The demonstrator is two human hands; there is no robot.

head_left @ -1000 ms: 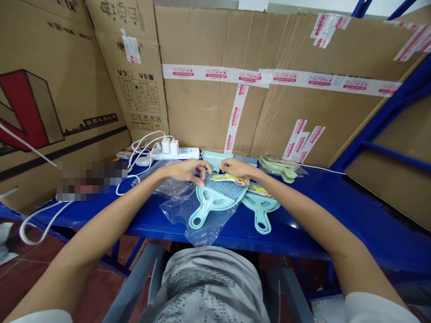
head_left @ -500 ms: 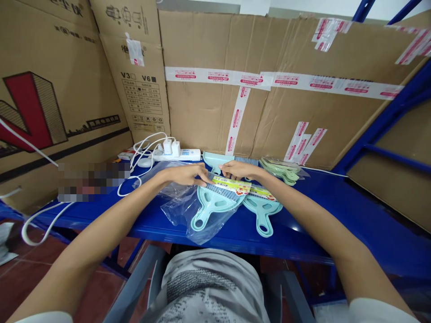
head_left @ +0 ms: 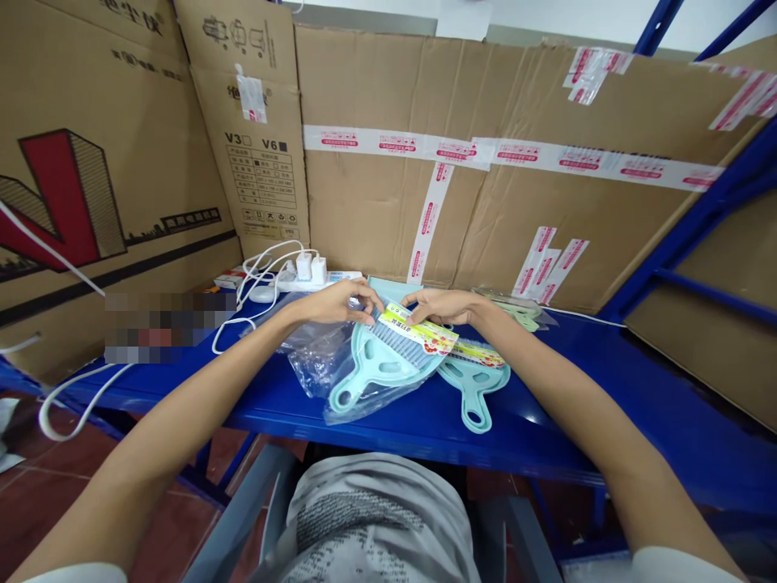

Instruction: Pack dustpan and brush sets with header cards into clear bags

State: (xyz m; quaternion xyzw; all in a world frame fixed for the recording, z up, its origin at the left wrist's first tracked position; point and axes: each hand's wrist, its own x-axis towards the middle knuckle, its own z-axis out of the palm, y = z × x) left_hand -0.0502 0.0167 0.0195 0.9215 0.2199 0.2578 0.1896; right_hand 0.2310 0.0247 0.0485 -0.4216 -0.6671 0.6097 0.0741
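A mint-green mini dustpan and brush set (head_left: pixel 388 364) tilts in front of me, its looped handle pointing toward me and to the left. Across its bristles runs a yellow printed label (head_left: pixel 418 330). My left hand (head_left: pixel 337 304) grips the far left edge of the set, fingers curled. With its thumb on the label, my right hand (head_left: pixel 446 308) grips the far edge. A crumpled clear plastic bag (head_left: pixel 309 360) lies under and left of the set. To the right, a second dustpan set (head_left: pixel 473 376) with a similar label is partly covered by the first.
Behind my hands lies another mint-green dustpan (head_left: pixel 394 287), mostly hidden. Pale green items in clear wrap (head_left: pixel 525 314) are at the back right. A white power strip (head_left: pixel 346 278) with chargers and cables sits back left. Cardboard panels (head_left: pixel 376 210) wall off the blue table (head_left: pixel 583 389).
The near dustpan set has been lifted and turned slightly, its handle shifting left. My right thumb has come onto the label, and my left fingers have closed on the edge.
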